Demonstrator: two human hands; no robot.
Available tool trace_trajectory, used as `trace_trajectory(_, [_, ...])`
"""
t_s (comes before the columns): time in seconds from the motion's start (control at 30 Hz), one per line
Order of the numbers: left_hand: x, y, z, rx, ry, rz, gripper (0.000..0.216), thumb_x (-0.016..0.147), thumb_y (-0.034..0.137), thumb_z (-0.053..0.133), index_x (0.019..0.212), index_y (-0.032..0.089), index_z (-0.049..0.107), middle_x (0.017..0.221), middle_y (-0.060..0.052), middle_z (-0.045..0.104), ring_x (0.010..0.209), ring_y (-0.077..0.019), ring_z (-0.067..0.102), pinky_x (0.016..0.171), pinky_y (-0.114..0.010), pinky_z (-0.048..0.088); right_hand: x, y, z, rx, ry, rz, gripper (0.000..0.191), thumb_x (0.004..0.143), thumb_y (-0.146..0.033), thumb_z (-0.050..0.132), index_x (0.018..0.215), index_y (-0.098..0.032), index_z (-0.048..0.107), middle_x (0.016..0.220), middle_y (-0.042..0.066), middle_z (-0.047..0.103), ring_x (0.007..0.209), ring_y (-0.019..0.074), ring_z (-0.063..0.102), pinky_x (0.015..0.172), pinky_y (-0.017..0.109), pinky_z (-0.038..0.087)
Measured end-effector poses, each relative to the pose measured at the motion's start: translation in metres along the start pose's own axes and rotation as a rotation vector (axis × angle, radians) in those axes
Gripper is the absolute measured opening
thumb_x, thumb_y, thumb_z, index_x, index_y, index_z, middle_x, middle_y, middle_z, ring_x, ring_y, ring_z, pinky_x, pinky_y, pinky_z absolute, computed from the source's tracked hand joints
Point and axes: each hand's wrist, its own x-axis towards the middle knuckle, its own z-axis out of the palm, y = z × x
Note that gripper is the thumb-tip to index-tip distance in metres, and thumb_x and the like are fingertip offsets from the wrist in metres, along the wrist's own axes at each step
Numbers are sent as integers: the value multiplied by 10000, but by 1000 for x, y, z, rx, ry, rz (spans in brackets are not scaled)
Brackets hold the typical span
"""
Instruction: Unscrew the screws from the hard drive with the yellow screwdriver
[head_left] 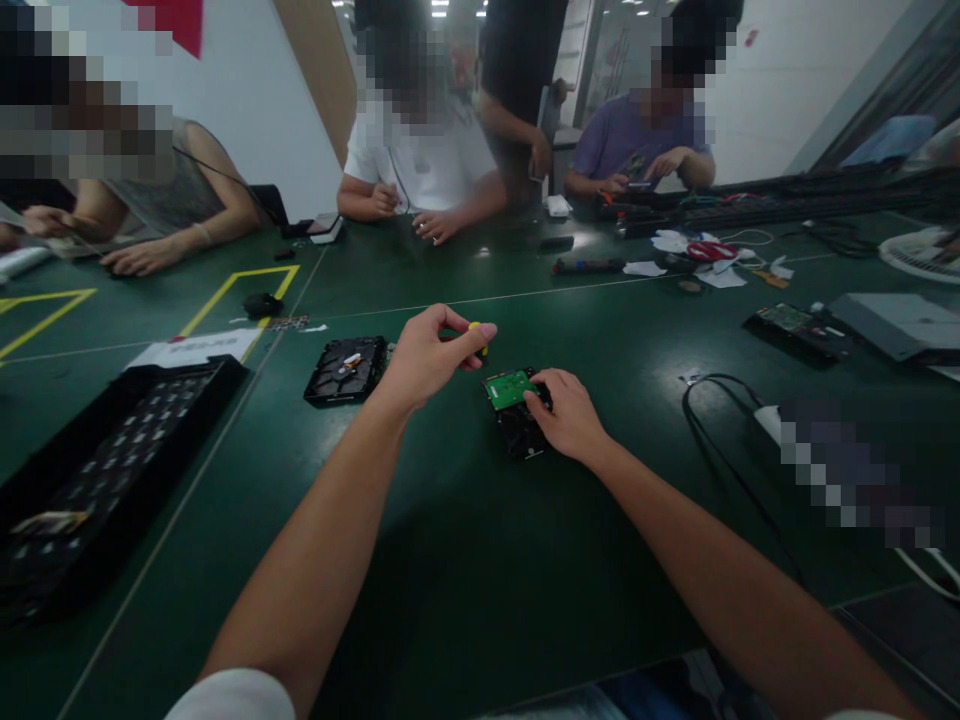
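My left hand point(433, 352) is closed, with a small yellow-and-black object point(484, 352) pinched between thumb and fingers. Most of that object is hidden, so I cannot tell its kind. It is held up to the left of a hard drive point(520, 432) with a green circuit board point(504, 390) facing up. My right hand point(568, 415) grips the drive's right side, thumb on the board's edge, while the drive lies on the table. Left of my left hand is a second black hard drive point(337, 378), with a small pale-and-orange piece on top.
A long black tray point(127, 450) lies on the left of the green table point(450, 560). A black cable point(694, 425), a circuit-board device point(795, 330) and a grey box point(892, 325) are on the right. Several people point(427, 165) are across the table.
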Motion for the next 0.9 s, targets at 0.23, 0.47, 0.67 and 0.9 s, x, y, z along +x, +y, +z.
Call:
trace_trajectory(0.23, [-1, 1, 0, 15, -27, 9, 378, 834, 460, 822, 886, 177, 578, 739, -19, 695, 566, -126, 679, 510, -219, 538, 0, 4, 4, -8, 9, -7, 297, 1047, -439, 480, 1204, -235, 629, 1262, 116, 661, 1228, 306, 575, 1050, 495, 445])
trace_trajectory(0.47, [2, -2, -1, 35, -102, 97, 285, 966, 411, 670, 1135, 183, 703, 1051, -68, 716, 660, -104, 699, 583, -227, 578, 0, 0, 0, 7, 2, 5, 291, 1046, -428, 489, 1207, -224, 621, 1259, 115, 663, 1226, 304, 574, 1052, 485, 444])
trace_trajectory(0.67, [3, -2, -1, 10, -176, 100, 300, 1030, 408, 558, 1169, 185, 703, 1116, -88, 715, 701, -117, 716, 627, -255, 600, 1, 1, 1, 10, -8, 7, 289, 1045, -430, 489, 1199, -227, 624, 1267, 116, 659, 1233, 303, 571, 1055, 493, 445])
trace_trajectory(0.9, [-1, 1, -1, 35, -98, 61, 337, 853, 435, 809, 959, 174, 622, 802, -29, 695, 644, -132, 694, 568, -231, 564, 0, 1, 0, 12, -9, 10, 291, 1048, -438, 481, 1202, -239, 627, 1264, 113, 655, 1228, 302, 573, 1050, 509, 450])
